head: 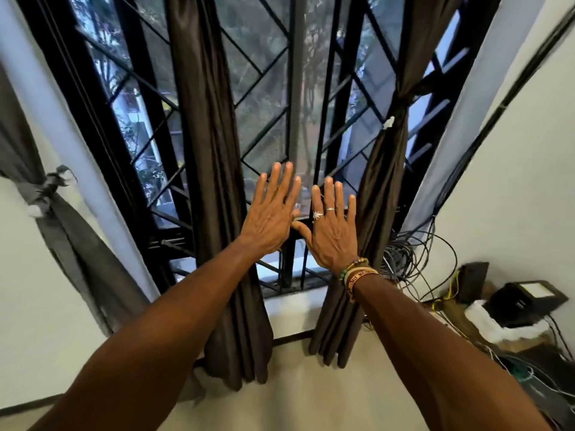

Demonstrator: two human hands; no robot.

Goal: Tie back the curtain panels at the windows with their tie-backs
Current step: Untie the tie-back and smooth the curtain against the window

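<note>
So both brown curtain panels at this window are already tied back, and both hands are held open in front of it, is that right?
Not quite. The head view shows only the right brown panel gathered by its tie-back; the left brown panel hangs straight, untied. The left hand and right hand are indeed open in front of the window.
</note>
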